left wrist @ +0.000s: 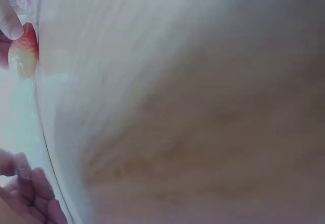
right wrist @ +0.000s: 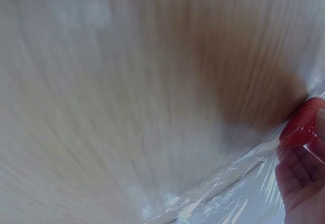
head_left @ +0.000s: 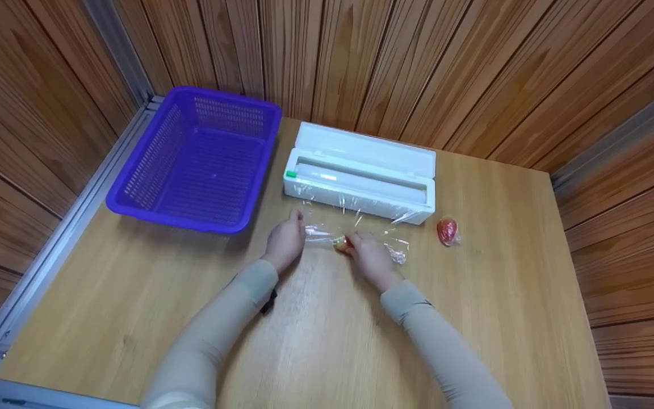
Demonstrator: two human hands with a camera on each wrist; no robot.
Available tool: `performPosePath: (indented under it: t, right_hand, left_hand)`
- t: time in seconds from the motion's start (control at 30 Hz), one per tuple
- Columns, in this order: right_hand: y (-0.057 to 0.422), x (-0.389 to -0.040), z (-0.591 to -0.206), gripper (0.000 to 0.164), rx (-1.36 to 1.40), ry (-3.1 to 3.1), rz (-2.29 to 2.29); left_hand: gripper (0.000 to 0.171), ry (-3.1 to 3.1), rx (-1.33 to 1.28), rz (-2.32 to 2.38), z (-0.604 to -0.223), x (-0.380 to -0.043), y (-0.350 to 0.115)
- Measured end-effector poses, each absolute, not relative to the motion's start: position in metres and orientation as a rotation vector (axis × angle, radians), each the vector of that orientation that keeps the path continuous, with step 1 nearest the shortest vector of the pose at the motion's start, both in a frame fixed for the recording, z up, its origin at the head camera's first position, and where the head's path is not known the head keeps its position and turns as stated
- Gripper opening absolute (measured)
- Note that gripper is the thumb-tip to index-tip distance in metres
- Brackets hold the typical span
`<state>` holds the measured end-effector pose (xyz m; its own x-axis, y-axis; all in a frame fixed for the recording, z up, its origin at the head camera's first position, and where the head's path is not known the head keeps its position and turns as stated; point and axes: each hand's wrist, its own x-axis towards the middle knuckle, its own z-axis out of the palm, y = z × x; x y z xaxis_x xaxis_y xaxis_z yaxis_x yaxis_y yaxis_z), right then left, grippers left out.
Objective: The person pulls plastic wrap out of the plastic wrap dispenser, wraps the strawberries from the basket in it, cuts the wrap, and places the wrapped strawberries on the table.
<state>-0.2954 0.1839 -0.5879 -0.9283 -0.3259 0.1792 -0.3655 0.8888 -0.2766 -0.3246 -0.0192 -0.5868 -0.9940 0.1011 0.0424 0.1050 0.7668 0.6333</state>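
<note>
My right hand (head_left: 373,258) holds a small red-and-yellow fruit (head_left: 341,244) low over the table, at the near edge of a sheet of cling film (head_left: 318,233). The left wrist view shows the fruit (left wrist: 24,56) with its yellow end down and fingers on its red end. At the film's left edge, my left hand (head_left: 286,241) has curled fingers that pinch the film. The sheet stretches back to a white dispenser box (head_left: 361,207), whose lid stands open over the roll (head_left: 361,180). Crumpled film (head_left: 398,254) sticks out beside my right hand.
A red fruit wrapped in film (head_left: 447,232) lies to the right of the dispenser. The purple basket (head_left: 193,224) stands at the back left. Wood-panelled walls (head_left: 389,68) enclose the table (head_left: 315,352), and a metal rail (head_left: 66,227) runs along its left side.
</note>
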Motion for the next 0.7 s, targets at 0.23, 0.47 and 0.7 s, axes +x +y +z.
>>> performPosePath:
  t: [0.23, 0.47, 0.7]
  right_hand:
    - [0.185, -0.3, -0.59, 0.024, 0.568, -2.925, 0.431]
    - [0.189, -0.301, -0.587, 0.025, 0.596, -2.944, 0.417]
    - [0.19, -0.302, -0.587, 0.04, 0.604, -2.991, 0.374]
  left_hand:
    - [0.018, -2.943, -0.446, -0.909, -0.591, -0.328, -0.021]
    - [0.018, -3.018, -0.617, -0.771, -0.593, -0.332, -0.027]
    - [0.011, -2.882, -0.697, -0.646, -0.588, -0.337, -0.03]
